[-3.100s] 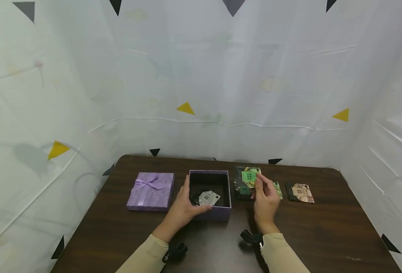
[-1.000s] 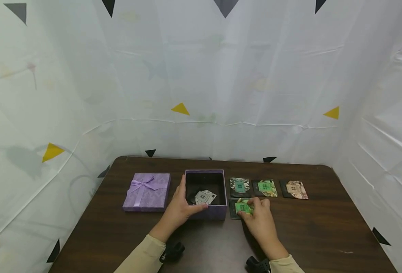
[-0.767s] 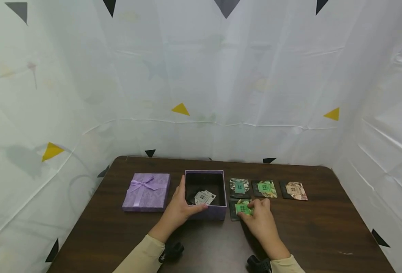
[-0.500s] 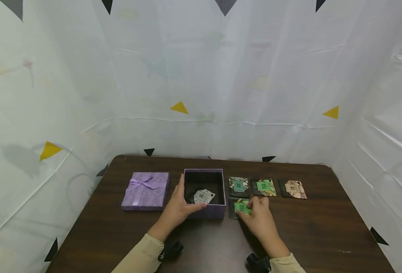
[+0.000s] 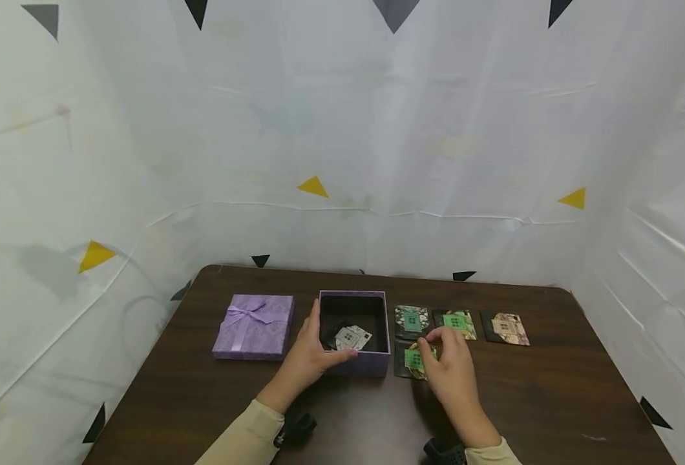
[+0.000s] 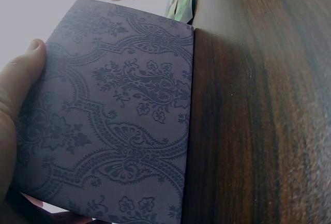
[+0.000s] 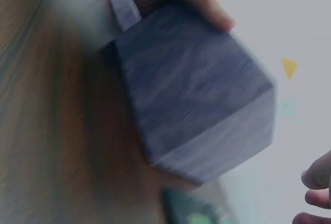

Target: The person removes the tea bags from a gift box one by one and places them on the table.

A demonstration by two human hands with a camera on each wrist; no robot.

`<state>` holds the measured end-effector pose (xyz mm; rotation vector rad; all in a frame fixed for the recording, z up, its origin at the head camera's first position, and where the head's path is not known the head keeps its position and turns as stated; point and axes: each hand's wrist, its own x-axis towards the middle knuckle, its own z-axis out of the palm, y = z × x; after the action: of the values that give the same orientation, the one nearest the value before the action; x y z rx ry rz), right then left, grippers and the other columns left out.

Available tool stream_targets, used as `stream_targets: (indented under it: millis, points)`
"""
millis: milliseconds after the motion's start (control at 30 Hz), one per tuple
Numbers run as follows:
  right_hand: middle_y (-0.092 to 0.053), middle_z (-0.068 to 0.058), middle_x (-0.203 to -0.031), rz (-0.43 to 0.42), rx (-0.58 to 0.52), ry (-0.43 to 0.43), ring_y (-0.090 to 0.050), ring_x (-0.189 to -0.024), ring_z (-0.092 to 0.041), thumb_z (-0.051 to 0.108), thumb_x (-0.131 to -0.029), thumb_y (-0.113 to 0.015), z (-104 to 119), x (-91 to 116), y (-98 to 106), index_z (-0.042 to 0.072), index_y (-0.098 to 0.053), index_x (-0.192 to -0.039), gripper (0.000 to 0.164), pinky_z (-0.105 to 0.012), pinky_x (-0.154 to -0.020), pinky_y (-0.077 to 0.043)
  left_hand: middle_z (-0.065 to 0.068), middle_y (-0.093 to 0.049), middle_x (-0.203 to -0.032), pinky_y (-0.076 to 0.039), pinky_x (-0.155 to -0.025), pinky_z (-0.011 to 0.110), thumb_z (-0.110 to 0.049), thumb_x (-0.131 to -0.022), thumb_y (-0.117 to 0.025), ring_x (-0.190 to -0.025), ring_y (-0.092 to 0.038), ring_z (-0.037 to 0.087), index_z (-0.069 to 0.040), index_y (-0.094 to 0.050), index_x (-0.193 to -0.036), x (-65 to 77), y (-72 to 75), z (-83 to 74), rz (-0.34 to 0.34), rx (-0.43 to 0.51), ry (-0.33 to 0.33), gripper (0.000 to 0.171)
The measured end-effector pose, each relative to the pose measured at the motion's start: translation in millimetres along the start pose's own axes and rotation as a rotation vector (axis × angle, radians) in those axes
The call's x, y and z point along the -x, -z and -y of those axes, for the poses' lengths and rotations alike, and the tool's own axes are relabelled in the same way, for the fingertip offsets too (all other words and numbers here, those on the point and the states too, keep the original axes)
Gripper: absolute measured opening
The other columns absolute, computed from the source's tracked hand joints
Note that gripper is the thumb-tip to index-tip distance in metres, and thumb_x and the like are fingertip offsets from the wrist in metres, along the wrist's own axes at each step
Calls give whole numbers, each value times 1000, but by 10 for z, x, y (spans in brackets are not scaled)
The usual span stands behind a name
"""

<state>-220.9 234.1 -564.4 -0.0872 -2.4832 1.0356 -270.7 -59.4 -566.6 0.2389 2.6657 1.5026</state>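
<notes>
Gripping the purple box [image 5: 361, 363] at its near left corner with the left hand [image 5: 306, 357] — laying the thumb along the near rim, pressing the fingers against the left wall. Hovering with the right hand [image 5: 453, 374] over the near packet [image 5: 402, 369], holding thumb and fingertips apart with nothing between. Finding that packet lying flat on the brown table [image 5: 354, 420], just right of the box. Judging it light, thin and fairly stiff, probably slippery and easily creased — so favouring a pinch at opposite edges. Judging the box light but rigid, likely sliding unless being steadied by its walls. Spotting pale printed pieces [image 5: 352, 337] inside the box, three far packets [image 5: 506, 328] in a row beyond, and the ribboned lid [image 5: 253, 326] lying left.
</notes>
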Motion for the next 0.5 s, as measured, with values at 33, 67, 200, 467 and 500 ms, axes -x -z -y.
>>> stream_targets:
  millis: [33,67,200,467,500]
  points:
    - [-63,-13,-107,-15,-16,22,-61,-97,-30,17,-102,-77,38,-24,27,8,-65,-103,15,-46,-85,-48,20,-14,-183,-24,-126,78,-65,-75,-95,-168,-16,48,-33,1,-177,0,-4,2,2,3,-1,144]
    - [-64,-12,-106,-27,-33,44,-61,-99,-31,15,-101,-78,81,-52,56,9,-66,-103,13,-47,-87,-48,20,-14,-183,-24,-126,78,-65,-75,-95,-168,-16,48,-34,2,-177,0,-8,4,3,4,-1,144]
    - [-64,-9,-112,-18,-89,92,-61,-105,-29,15,-103,-76,280,-169,182,11,-68,-107,10,-47,-91,-47,21,-15,-183,-26,-126,78,-65,-76,-95,-168,-17,49,-34,2,-177,4,-9,4,0,0,-6,144]
    - [-61,-6,-130,57,-149,119,-57,-109,-23,29,-109,-70,634,-355,297,17,-70,-125,20,-49,-94,-48,23,-16,-182,-28,-126,76,-63,-76,-95,-166,-23,49,-30,1,-177,18,17,-26,-4,-9,-15,144]
    - [-61,-6,-132,70,-156,123,-58,-111,-24,30,-109,-70,673,-372,294,19,-70,-126,21,-50,-95,-48,23,-16,-182,-29,-126,76,-63,-76,-95,-166,-23,49,-30,1,-177,21,19,-30,-4,-6,-14,144]
